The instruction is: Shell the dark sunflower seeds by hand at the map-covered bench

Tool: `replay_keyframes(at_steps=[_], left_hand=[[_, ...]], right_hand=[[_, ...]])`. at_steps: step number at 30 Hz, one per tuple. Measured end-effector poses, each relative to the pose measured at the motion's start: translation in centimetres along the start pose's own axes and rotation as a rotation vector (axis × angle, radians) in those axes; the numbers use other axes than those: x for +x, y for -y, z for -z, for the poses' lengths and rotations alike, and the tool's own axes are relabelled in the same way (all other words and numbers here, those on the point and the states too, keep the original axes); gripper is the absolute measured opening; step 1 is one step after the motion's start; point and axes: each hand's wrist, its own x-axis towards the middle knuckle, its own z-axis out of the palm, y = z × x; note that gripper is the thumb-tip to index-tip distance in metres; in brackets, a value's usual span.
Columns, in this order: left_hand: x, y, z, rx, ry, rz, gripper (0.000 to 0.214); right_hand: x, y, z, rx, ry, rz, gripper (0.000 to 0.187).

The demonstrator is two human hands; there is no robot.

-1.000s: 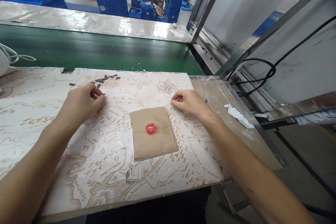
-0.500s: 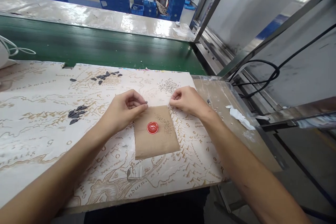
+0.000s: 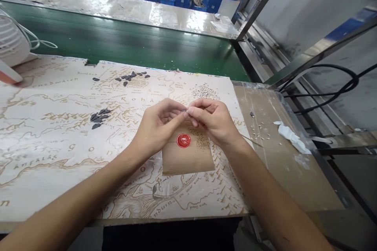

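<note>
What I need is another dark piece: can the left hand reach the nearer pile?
Likely yes: the pile lies uncovered left of the left hand, nothing between, though it pinches a small piece.

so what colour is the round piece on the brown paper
Red; the round piece shows best in the head view.

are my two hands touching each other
Touching: the head view shows the left hand and right hand meeting fingertip to fingertip at a small dark piece.

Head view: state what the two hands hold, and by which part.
The left hand and right hand pinch one small dark piece between their fingertips; which part is too small to tell.
</note>
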Motion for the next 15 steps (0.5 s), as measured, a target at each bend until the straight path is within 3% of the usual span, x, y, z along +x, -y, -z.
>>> replay_keyframes(at_steps=[8,15], left_hand=[[-0.1,-1.2,-0.1,-0.137,0.053,0.207,0.028],[-0.2,-1.2,0.5,-0.276,0.113,0.295,0.018]], right_hand=[[-0.7,-1.0,-0.4,0.002,-0.033,0.073,0.022],[-1.5,-0.3,-1.7,-0.088,-0.049,0.246,0.017]])
